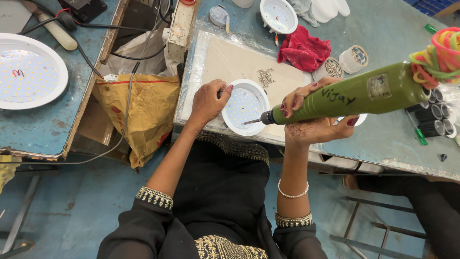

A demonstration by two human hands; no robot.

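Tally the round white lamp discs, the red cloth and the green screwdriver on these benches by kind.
Lamp discs: 3, one under the left hand at, one at the far edge, one on the left bench
Red cloth: 1
Green screwdriver, in the right hand: 1
Total: 5

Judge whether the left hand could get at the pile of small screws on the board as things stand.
Probably yes: the left hand rests on the round light, and the screws lie just beyond with nothing between.
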